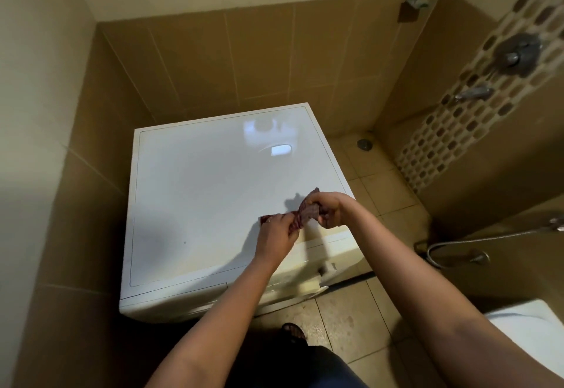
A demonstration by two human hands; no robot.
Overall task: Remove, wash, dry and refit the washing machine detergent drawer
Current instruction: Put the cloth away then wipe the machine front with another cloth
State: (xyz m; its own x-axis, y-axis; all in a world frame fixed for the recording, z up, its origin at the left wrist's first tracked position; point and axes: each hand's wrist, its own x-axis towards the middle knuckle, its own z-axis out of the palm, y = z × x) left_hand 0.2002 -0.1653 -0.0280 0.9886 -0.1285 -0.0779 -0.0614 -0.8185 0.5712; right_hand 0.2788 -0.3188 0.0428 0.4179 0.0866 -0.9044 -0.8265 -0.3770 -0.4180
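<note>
White washing machine (198,189) in a tiled corner, seen from above, front toward the near side. Hand shower hose (451,242) on the right wall, floor drain (364,144) far right of the machine. Both hands are over the near right part of the machine top. Striped dark red cloth (308,212) is bunched and twisted between them, long axis running near-left to far-right. Left hand (274,229) is clenched round its near-left end, right hand (331,209) round its far-right end. A cream piece, likely the detergent drawer (309,287), juts from the front at the near right corner, below the hands, pointing near. It is partly hidden and its exact position is unclear.
</note>
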